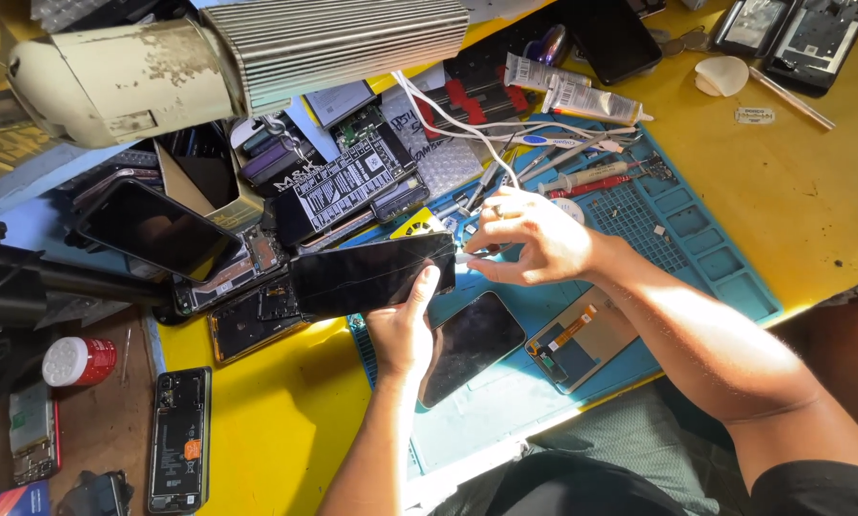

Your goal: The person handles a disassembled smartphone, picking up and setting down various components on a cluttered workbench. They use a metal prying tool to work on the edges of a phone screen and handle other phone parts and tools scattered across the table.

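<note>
My left hand (405,325) holds a black phone screen panel (367,274) flat above the blue work mat (725,277), thumb on its near right corner. At the panel's right edge, my right hand (529,239) pinches a small thin white tool (467,256). Below the hands, a second dark screen (472,342) and a display part with an orange flex cable (582,339) lie on the mat.
A cream desk lamp (218,57) overhangs the top left. Opened phones, circuit boards and frames crowd the left side of the yellow table (285,420). Glue tubes (591,100), white cables, a syringe and tweezers lie behind the hands. A red-capped jar (80,361) stands at left.
</note>
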